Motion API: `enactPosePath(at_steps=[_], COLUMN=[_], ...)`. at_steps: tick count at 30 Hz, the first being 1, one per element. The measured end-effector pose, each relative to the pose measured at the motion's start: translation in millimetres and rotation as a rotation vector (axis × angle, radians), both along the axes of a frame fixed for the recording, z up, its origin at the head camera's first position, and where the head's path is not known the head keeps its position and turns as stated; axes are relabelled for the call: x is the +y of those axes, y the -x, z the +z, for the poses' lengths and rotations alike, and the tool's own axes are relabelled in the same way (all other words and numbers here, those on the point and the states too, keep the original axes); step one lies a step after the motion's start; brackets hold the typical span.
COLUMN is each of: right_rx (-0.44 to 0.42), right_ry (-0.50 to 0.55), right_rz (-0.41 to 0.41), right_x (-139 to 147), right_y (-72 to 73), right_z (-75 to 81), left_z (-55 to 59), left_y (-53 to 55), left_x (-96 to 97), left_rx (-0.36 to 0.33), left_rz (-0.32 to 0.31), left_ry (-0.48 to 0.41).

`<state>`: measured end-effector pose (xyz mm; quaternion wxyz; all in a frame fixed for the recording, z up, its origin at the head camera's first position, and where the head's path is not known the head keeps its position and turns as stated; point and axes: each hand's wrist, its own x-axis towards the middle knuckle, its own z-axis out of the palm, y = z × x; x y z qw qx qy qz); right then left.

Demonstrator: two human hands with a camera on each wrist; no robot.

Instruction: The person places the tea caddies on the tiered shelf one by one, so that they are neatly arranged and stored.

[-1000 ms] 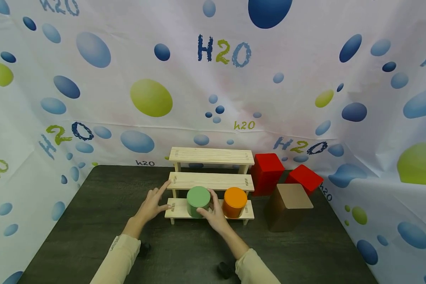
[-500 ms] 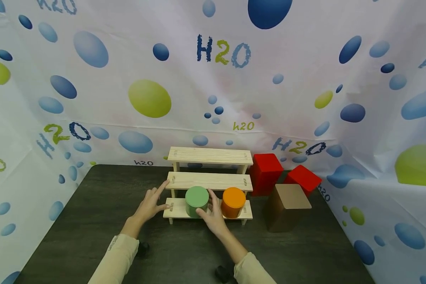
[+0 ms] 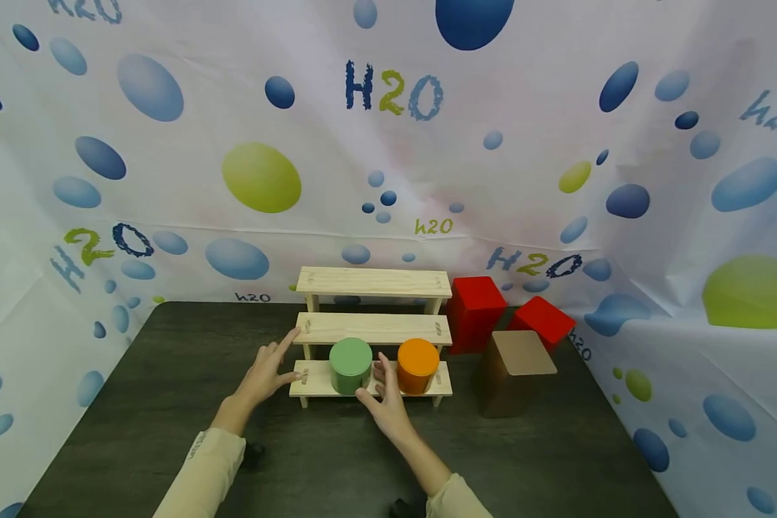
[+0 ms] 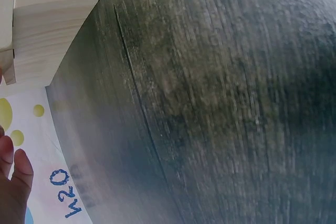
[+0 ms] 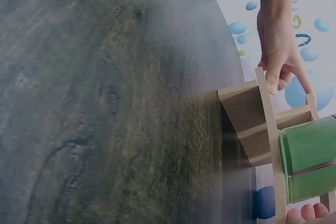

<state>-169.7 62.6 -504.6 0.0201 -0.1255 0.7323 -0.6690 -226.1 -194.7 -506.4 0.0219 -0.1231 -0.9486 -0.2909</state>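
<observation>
A three-tier wooden step shelf [image 3: 373, 329] stands in the middle of the table. On its lowest tier sit a green canister [image 3: 351, 368] and, to the right, an orange canister [image 3: 418, 368]. My left hand [image 3: 262, 370] is at the shelf's left end, index fingertip at the middle tier and thumb at the lowest. My right hand [image 3: 388, 411] is between the canisters, fingers loosely bent, thumb tip just off the green one's lower right side. In the right wrist view the green canister [image 5: 310, 156] shows side-on, with a few right-hand fingertips [image 5: 308, 212] beside it.
Right of the shelf stand a tall red box [image 3: 475, 316], a tilted red box [image 3: 544, 320] and a brown box [image 3: 516, 374]. A printed white curtain [image 3: 188, 180] encloses the dark wooden table [image 3: 168, 432] at the back and sides.
My right hand has let go of the green canister and drawn slightly to its right. The left hand keeps its place at the shelf. The head view has turned slightly right.
</observation>
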Motion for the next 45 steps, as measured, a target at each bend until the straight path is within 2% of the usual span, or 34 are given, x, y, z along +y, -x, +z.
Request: enactPosePath(at_steps=[4,14,19,21,29,34,45], right_rx=[0.007,0.033,0.128,0.138,-0.017,-0.011,0.007], right_ry=[-0.019,0.002,-0.044,-0.052,-0.071,-0.104,-0.119], right_rz=[-0.004,0.035,0.035,0.027,-0.002,-0.044,-0.185], right_x=[2.4,16.0,24.7,27.6,45.7,60.4,88.0], right_y=[-4.0,-18.8,-25.4,-28.0,-44.1,-53.2,-57.5], right_z=[-3.6,0.2,-0.5,-0.5,0.2,5.0,4.5], left_z=[0.7,1.3,3.2,3.7,0.7,1.1,2.6], left_y=[-0.4,0.1,0.4,0.2,1.1,0.9,1.1], left_x=[0.2,1.2,0.5,-0.1,0.5,0.2,0.4], left_rx=[-0.004,0.019,0.012,0.013,-0.004,-0.002,0.004], left_rz=[0.001,-0.011,-0.001,0.001,-0.013,-0.013,-0.008], left_ry=[0.004,0.005,0.019,0.025,0.035,0.033,0.038])
